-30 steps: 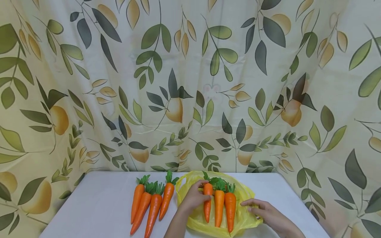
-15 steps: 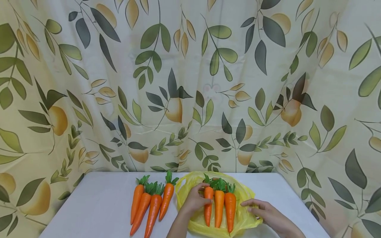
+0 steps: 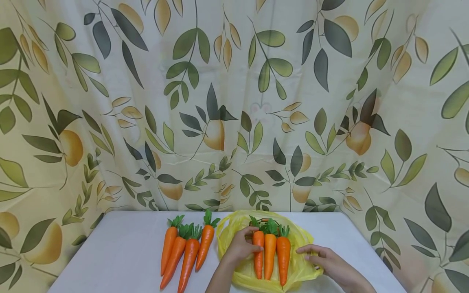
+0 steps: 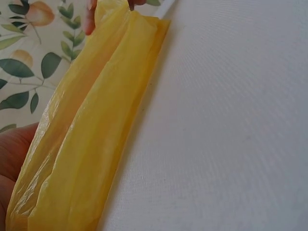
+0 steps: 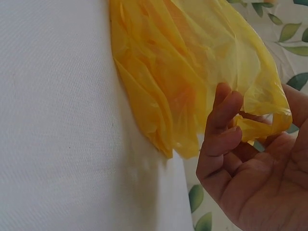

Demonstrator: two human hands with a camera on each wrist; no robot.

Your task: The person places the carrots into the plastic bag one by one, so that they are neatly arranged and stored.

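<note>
In the head view, three carrots with green tops lie side by side on an open yellow plastic bag [image 3: 300,270]. My left hand [image 3: 239,246] holds the leftmost carrot [image 3: 258,260], thumb across its front and fingers near its top. That carrot touches or nearly touches the middle carrot [image 3: 270,256]; the right carrot [image 3: 283,260] lies beside it. My right hand [image 3: 329,262] is at the bag's right edge. In the right wrist view, the right hand [image 5: 255,173] has bent fingers around the bag's edge. The left wrist view shows the bag's side hiding most of the left hand [image 4: 14,154].
Left of the bag, several more carrots [image 3: 189,260] lie in a group on the white table [image 3: 124,252]. A curtain [image 3: 234,101] printed with leaves and fruit hangs behind the table and along both sides.
My left hand has shifted slightly right and toward me with the leftmost carrot, bringing it closer to the middle one. The right hand has stayed at the bag's edge.
</note>
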